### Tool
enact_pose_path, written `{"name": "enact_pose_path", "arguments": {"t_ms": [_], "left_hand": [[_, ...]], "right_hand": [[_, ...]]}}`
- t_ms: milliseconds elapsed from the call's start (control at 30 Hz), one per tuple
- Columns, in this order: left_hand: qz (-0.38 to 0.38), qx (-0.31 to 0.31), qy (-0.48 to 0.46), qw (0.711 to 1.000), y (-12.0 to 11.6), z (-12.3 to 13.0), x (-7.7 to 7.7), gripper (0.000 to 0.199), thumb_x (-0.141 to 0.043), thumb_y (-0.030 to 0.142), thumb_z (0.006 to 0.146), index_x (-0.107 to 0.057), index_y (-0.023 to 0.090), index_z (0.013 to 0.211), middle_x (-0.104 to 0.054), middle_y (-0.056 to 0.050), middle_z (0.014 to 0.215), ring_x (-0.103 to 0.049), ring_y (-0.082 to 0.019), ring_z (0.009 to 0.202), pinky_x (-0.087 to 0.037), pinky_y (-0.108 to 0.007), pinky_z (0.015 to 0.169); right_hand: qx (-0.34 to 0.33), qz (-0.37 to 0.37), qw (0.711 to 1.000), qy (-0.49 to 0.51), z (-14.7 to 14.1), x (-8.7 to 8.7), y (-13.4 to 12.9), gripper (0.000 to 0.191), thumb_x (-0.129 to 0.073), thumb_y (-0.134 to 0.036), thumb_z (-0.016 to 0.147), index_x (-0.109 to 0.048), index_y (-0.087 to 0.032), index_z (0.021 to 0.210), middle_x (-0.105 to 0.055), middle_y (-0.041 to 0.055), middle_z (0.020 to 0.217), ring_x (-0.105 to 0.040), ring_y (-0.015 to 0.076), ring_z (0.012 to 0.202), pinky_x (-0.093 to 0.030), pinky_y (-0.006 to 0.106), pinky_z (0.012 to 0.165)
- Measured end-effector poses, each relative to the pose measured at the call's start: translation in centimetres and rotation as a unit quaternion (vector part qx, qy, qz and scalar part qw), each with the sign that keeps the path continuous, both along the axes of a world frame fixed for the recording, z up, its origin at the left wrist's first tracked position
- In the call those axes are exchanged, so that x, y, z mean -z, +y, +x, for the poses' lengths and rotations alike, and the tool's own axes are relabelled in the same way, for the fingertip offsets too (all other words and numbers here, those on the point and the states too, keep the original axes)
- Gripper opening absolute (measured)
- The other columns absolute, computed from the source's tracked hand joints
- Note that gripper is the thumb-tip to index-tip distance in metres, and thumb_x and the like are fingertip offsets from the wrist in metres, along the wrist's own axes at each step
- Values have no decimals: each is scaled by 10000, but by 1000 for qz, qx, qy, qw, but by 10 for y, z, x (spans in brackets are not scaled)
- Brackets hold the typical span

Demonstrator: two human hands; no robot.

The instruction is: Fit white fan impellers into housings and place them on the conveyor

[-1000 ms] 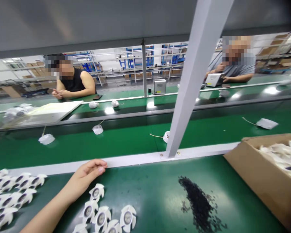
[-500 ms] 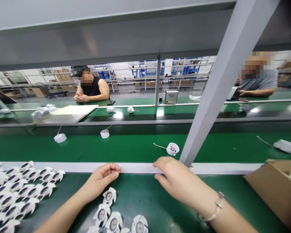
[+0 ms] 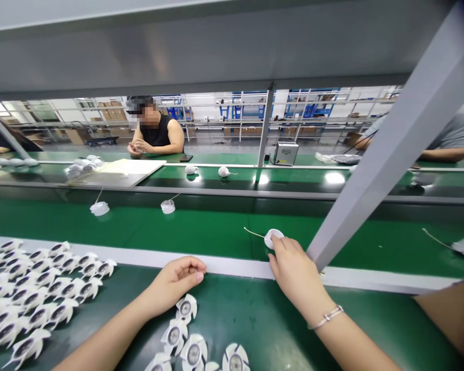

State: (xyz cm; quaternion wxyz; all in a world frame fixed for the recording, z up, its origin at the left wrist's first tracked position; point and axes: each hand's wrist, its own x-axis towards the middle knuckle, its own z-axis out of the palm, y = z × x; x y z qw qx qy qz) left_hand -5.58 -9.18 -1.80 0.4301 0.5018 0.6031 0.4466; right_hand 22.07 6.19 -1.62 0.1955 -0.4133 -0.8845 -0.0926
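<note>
My left hand [image 3: 180, 281] rests at the near edge of the white rail, fingers curled in toward the thumb, and no object shows in it. Just below it, several white fan impellers [image 3: 194, 353] lie on the green work surface. My right hand [image 3: 296, 265] reaches over the rail, fingers stretched forward and thumb apart. Its fingertips overlap a small round white housing [image 3: 269, 238] on the green conveyor belt; whether they touch it I cannot tell. A thin pale wire [image 3: 253, 233] runs left from the housing.
Rows of white impellers [image 3: 46, 312] cover the left side. More white housings [image 3: 168, 206] lie along the belt. A slanted grey post [image 3: 375, 154] stands right of my right hand, with a cardboard box [image 3: 448, 314] beyond. A co-worker [image 3: 158, 134] sits opposite.
My right hand has moved forward over the rail to the white housing. My left hand keeps its curled pose. The camera view has shifted, so the post appears further right.
</note>
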Motion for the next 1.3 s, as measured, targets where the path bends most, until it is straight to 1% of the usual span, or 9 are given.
{"name": "enact_pose_path", "arguments": {"t_ms": [333, 500, 733, 800, 867, 967, 1033, 1167, 1300], "left_hand": [[6, 12, -10, 1000, -1, 0, 3, 327, -699, 461, 836, -660, 175, 991, -679, -64, 965, -621, -179, 892, -476, -305, 813], [7, 13, -13, 1000, 0, 0, 4, 331, -700, 461, 835, -660, 171, 991, -672, -63, 954, -613, -169, 866, -471, -303, 799], [4, 15, -11, 1000, -1, -1, 5, 315, -698, 444, 843, -661, 173, 1000, -676, -61, 973, -615, -172, 892, -466, -292, 805], [6, 16, -16, 1000, -1, -1, 5, 310, -700, 439, 845, -661, 174, 1001, -673, -57, 972, -609, -164, 885, -462, -289, 809], [6, 18, -19, 1000, -1, -1, 6, 309, -698, 439, 848, -660, 174, 1002, -670, -56, 970, -603, -159, 877, -458, -287, 805], [5, 20, -22, 1000, -1, -1, 7, 318, -696, 446, 850, -656, 170, 1001, -666, -58, 966, -599, -158, 862, -453, -285, 782], [8, 21, -27, 999, -1, -1, 8, 320, -695, 448, 850, -656, 167, 999, -663, -56, 960, -595, -153, 852, -450, -281, 774], [12, 25, -25, 999, 0, -2, 9, 312, -691, 440, 858, -660, 165, 1002, -666, -55, 963, -596, -148, 858, -453, -279, 786], [17, 24, -5, 1000, 0, -2, 8, 313, -690, 434, 857, -661, 161, 1008, -677, -58, 960, -607, -148, 852, -466, -283, 784]], "right_hand": [[3, 18, 997, -79, -4, -7, -6, 364, -563, -123, 869, -629, -142, 1226, -588, 164, 1253, -605, 306, 1022, -569, 428, 778], [0, 4, 999, -51, -4, -4, -3, 137, -663, -177, 853, -721, -136, 970, -527, 194, 1396, -570, 347, 1187, -542, 456, 926], [-1, -69, 997, -27, -5, -12, -5, 269, -548, -208, 921, -692, -181, 696, -698, 81, 1139, -682, 252, 874, -559, 432, 846], [8, -75, 997, -21, -5, -13, -6, 234, -532, -210, 918, -690, -169, 752, -685, 100, 1147, -684, 246, 848, -572, 412, 795], [-17, -75, 997, -9, -4, -11, -6, 186, -554, -225, 905, -694, -150, 1001, -592, 135, 1332, -650, 287, 1062, -563, 416, 874], [-128, -107, 986, -8, -2, -8, -5, 564, -593, -255, 894, -456, -171, 1435, -362, 131, 1560, -405, 309, 1394, -466, 452, 1067], [-176, -144, 974, -7, -2, -8, -5, 621, -570, -263, 919, -359, -208, 1501, -339, 116, 1575, -373, 280, 1417, -436, 454, 1102], [-215, -177, 959, 44, -4, -18, -10, 348, -526, -229, 951, -539, -209, 1298, -483, 120, 1416, -476, 246, 1290, -447, 436, 1068], [-289, -188, 937, 61, -6, -30, -14, 142, -489, -182, 953, -613, -185, 882, -601, 82, 1012, -560, 211, 1008, -495, 372, 875]]}}
